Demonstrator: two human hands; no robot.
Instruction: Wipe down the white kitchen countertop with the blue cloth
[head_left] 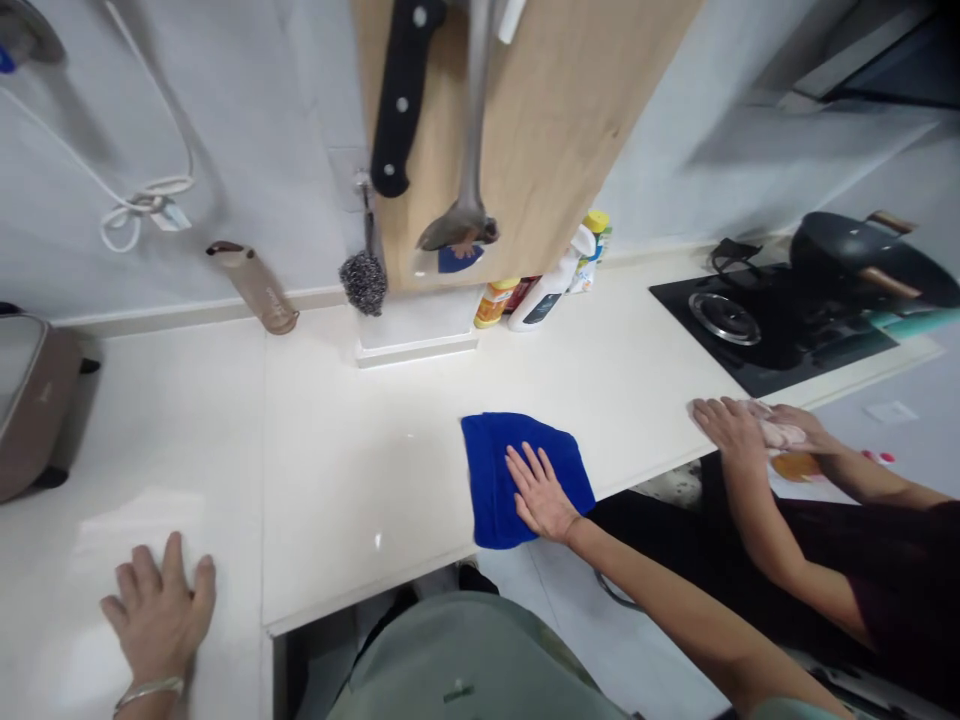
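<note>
A blue cloth (491,490) lies spread on the white countertop (337,470), its lower edge at the counter's front edge. My right hand (541,493) rests flat on the cloth with its fingers spread, pressing on it from above. Far to the left, my left hand (161,610) lies palm down on the bare counter, fingers apart, with a bracelet at the wrist. Nothing is in that hand.
At the right, another person's hands (731,428) are on a pale cloth (780,432) by the stove (787,330), which bears a wok (862,265). Bottles (540,300) stand beside a board (540,130) with hanging utensils. A brown appliance (34,400) sits far left.
</note>
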